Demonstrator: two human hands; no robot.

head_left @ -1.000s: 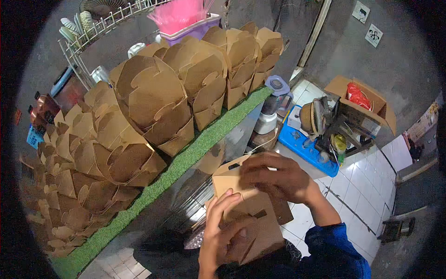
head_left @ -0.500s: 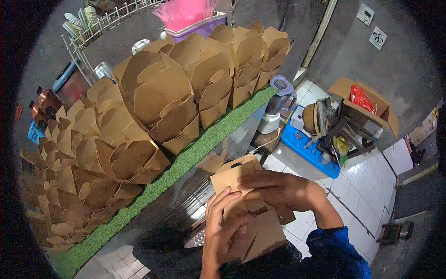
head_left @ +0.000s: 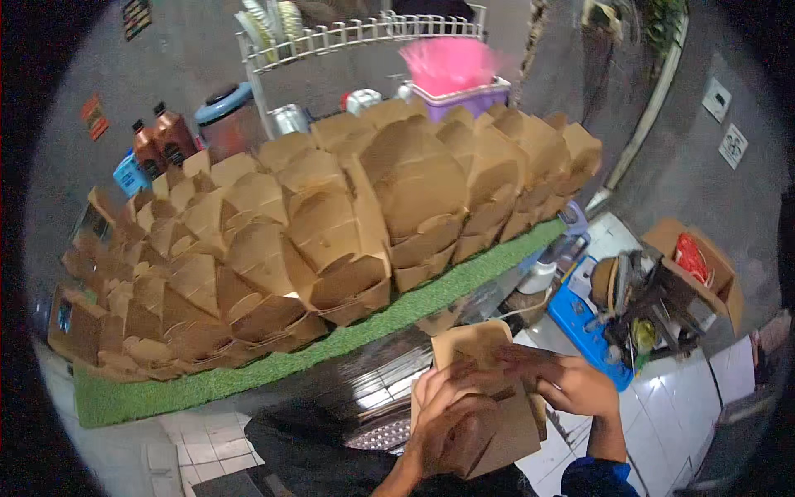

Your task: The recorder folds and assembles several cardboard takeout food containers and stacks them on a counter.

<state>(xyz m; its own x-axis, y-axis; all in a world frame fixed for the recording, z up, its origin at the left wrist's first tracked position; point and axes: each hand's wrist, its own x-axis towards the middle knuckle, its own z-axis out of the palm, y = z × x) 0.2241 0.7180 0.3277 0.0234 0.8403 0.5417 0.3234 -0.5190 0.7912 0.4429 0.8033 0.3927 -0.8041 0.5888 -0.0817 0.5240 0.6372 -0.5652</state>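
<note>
Held low in front of me is a brown cardboard food box (head_left: 522,427), partly folded, with a flap (head_left: 472,338) standing up at its far end. My left hand (head_left: 447,406) grips its left side, fingers across the upper panel. From the right, my right hand (head_left: 567,381) holds the box's far right part; its fingertips are smeared by motion and meet the left fingers near the middle. Beyond my hands, several rows of similar folded boxes (head_left: 414,182) stand crowded together on the counter, stacked inside one another.
Green artificial turf (head_left: 348,340) edges the counter. Behind the boxes are a purple basket (head_left: 472,101) with pink plastic, a white rack (head_left: 331,37) and brown bottles (head_left: 172,132). To the right, a blue tray (head_left: 580,319) and an open carton (head_left: 720,290) lie by white tiles (head_left: 662,414).
My view has swung left, so the counter and boxes sit further right and lower. Both hands stay on the cardboard box; the right fingers have shifted over its upper panel.
</note>
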